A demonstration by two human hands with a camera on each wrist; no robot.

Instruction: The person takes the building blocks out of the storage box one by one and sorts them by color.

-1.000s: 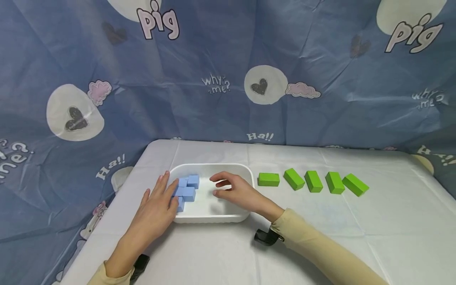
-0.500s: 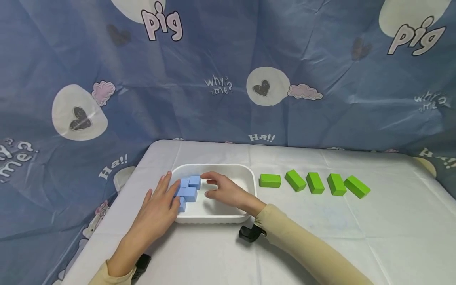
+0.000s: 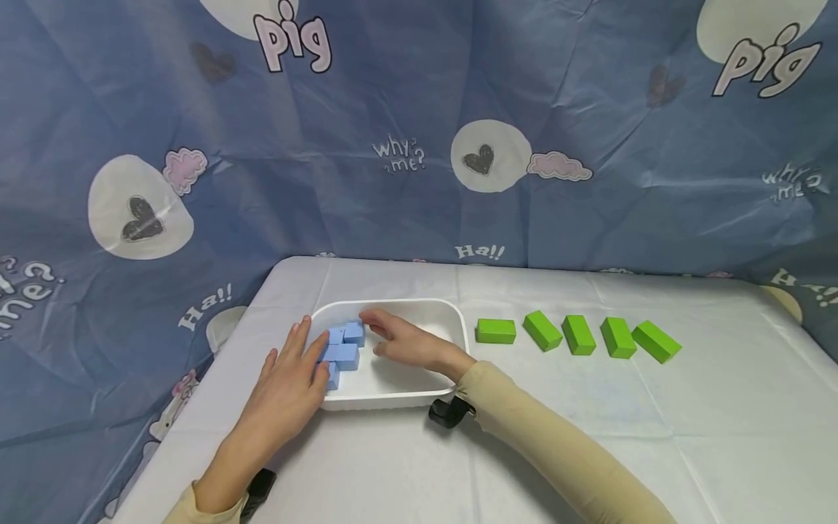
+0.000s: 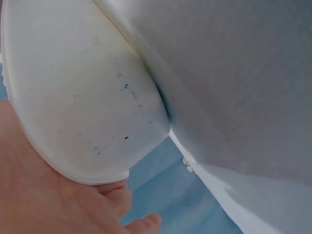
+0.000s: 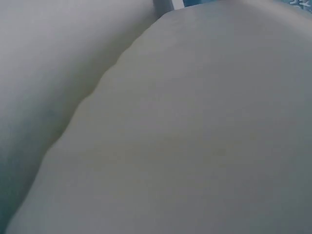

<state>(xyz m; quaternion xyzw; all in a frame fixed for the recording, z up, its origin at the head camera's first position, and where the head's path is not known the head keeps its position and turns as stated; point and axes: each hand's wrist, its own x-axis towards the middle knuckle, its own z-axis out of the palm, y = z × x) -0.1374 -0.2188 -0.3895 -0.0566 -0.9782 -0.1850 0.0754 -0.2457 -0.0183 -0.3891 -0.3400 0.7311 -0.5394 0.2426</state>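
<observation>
Inside a white tray [image 3: 399,395], several light-blue blocks [image 3: 343,356] lie grouped at the left end. My left hand [image 3: 281,397] lies over the tray's left rim with fingers spread, the index finger and thumb at the blocks. In the left wrist view, part of that hand [image 4: 58,204] lies along the edge of a white surface with small coloured specks. My right hand [image 3: 415,346] reaches in over the right side. Its fingers bend loosely, index fingertip beside the back right block [image 3: 353,332]; contact cannot be made out. The thumb is apart from the block.
Several green blocks [image 3: 495,331] lie in a loose row to the right of the tray on the white cloth [image 3: 556,407]. A blue printed curtain [image 3: 406,204] hangs behind the table. Mostly pale, blurred sleeve fabric [image 5: 170,122] fills the right wrist view.
My right hand has moved left inside the tray to the back right blue block, its fingers drawing a little closer together. The left hand and the blocks have stayed in place.
</observation>
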